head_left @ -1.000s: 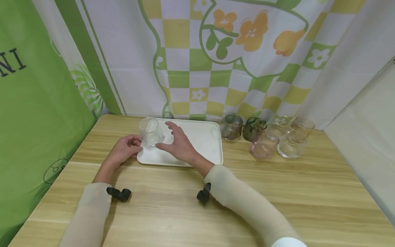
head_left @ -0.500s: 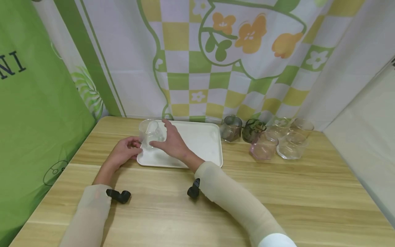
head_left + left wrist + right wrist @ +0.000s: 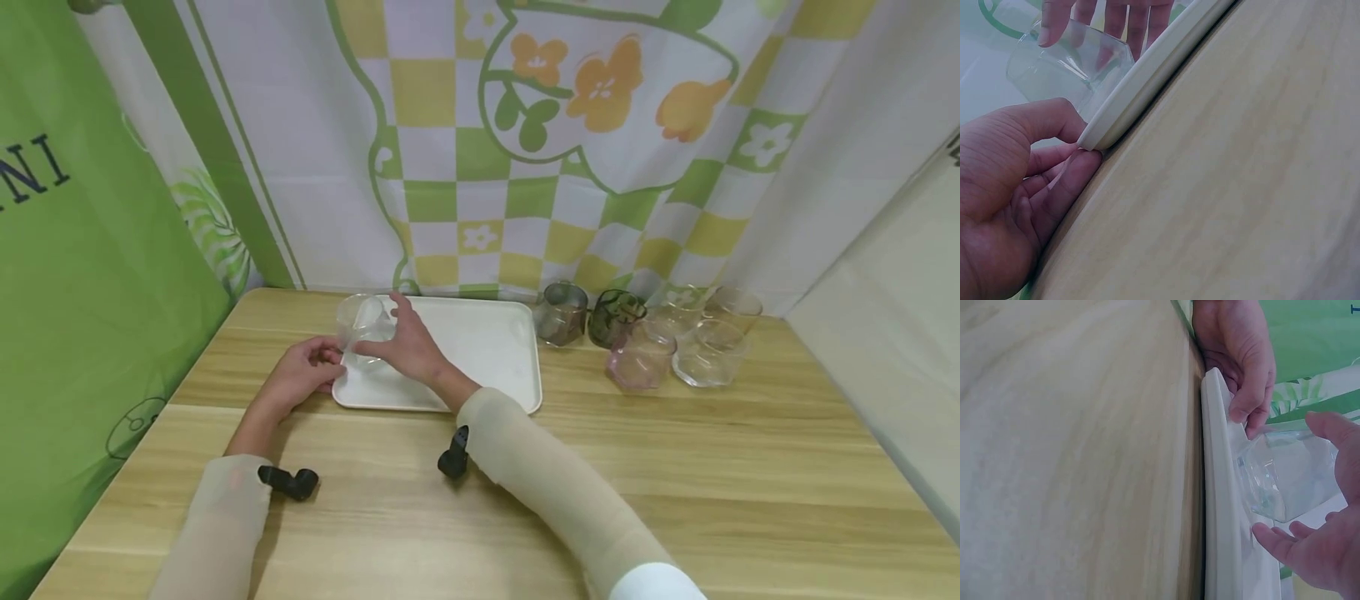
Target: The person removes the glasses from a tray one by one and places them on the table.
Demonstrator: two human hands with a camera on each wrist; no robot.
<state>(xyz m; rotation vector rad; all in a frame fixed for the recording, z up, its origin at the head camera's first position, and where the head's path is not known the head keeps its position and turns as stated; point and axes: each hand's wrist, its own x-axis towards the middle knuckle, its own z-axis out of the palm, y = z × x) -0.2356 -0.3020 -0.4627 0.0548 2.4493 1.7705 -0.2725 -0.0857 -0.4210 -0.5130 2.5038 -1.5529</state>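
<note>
A clear glass (image 3: 356,321) stands upright near the left end of a white tray (image 3: 487,350). My left hand (image 3: 296,372) pinches the tray's left corner. In the left wrist view its thumb lies over the rim and the other fingers are beneath. My right hand (image 3: 411,346) is spread beside the glass, thumb in front and fingers behind. The right wrist view has the glass (image 3: 1291,478) between that hand's thumb and fingers, which look extended rather than curled round it. Whether they touch the glass is hard to tell.
Several other glasses stand right of the tray: a grey one (image 3: 562,315), a dark green one (image 3: 617,318), a pink one (image 3: 642,357) and clear ones such as this glass (image 3: 708,357). A patterned curtain (image 3: 480,167) hangs behind the wooden table (image 3: 600,467).
My right hand has moved left, from over the tray to beside the glass, bringing its thumb across the glass's front. The left hand stays at the tray's corner.
</note>
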